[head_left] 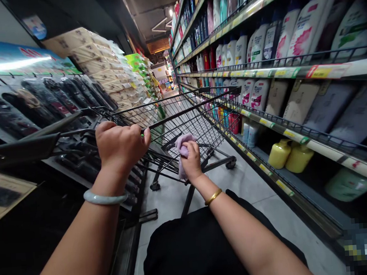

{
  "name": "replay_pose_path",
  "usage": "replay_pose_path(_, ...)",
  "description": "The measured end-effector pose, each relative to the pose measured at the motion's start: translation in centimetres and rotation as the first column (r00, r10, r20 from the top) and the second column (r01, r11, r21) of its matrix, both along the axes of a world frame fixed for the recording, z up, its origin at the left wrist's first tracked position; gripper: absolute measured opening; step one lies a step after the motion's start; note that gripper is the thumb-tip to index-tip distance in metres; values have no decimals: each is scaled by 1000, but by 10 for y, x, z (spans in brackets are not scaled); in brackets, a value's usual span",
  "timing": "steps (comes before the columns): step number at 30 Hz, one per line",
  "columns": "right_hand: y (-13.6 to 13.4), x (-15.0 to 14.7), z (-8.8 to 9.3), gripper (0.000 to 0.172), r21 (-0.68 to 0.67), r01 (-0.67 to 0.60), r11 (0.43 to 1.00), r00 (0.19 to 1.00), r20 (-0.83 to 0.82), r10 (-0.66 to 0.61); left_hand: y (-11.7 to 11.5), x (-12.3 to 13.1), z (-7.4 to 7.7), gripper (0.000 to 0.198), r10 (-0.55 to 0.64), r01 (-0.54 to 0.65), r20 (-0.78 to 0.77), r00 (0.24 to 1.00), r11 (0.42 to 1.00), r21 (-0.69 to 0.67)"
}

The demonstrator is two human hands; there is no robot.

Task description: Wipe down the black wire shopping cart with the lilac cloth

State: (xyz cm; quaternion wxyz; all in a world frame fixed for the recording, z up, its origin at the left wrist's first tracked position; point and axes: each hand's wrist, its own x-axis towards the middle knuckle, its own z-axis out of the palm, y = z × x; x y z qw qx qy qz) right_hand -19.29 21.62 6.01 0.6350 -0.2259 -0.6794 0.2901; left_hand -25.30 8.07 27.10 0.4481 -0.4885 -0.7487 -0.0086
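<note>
A black wire shopping cart (197,111) stands in the aisle in front of me. My left hand (119,144) is closed round the top rim of the cart's near side; a pale bangle sits on that wrist. My right hand (191,162) is lower, closed on a crumpled lilac cloth (183,146) pressed against the cart's lower frame bar. A gold bangle is on the right wrist. The basket looks empty.
Shelves (292,73) of shampoo and bottles run along the right, with yellow jugs (290,155) low down. On the left hang dark packaged goods (43,103), with stacked tissue packs (102,59) beyond. The grey tiled aisle floor (252,183) runs ahead.
</note>
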Motion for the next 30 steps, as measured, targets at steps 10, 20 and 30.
replay_pose_path(10, 6, 11, 8, 33, -67, 28, 997, 999, 25, -26, 13, 17, 4, 58, 76, -76, 8, 997, 997, 20)
replay_pose_path(20, 7, 19, 14, 33, -99, -147, 984, 979, 124, 159, 103, 40, 5, 60, 70, -26, 314, 947, 990, -142)
replay_pose_path(30, -3, 8, 10, 40, -368, -74, 927, 996, 15, 86, 115, 36, -12, 67, 184, -160, 262, 947, 981, -110)
